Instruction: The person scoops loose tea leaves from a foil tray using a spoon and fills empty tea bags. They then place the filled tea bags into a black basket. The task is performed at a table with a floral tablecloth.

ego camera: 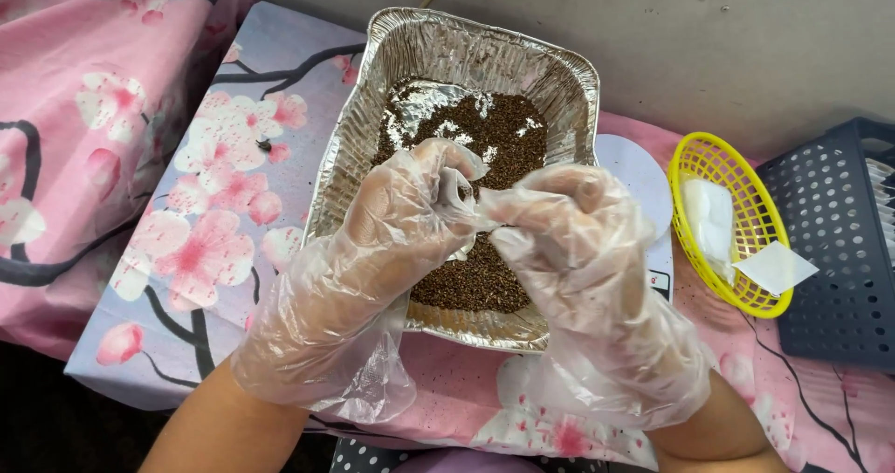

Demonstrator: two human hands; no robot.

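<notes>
A small white packet (463, 214), seemingly, is pinched by both gloved hands, left hand (401, 221) and right hand (578, 249); brown seeds (485, 277) beneath could be spilled over the foil tray (392, 54) rim if it is jerked.

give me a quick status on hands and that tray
Left hand and right hand, both gloved, fingertips pinched together over the foil tray. Brown granules cover the tray floor. Nothing blocking; yellow basket off to the right.

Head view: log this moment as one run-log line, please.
left hand: gloved, fingertips meeting right hand | over foil tray of brown seeds | yellow basket at right | pinched item: cannot tell
</notes>
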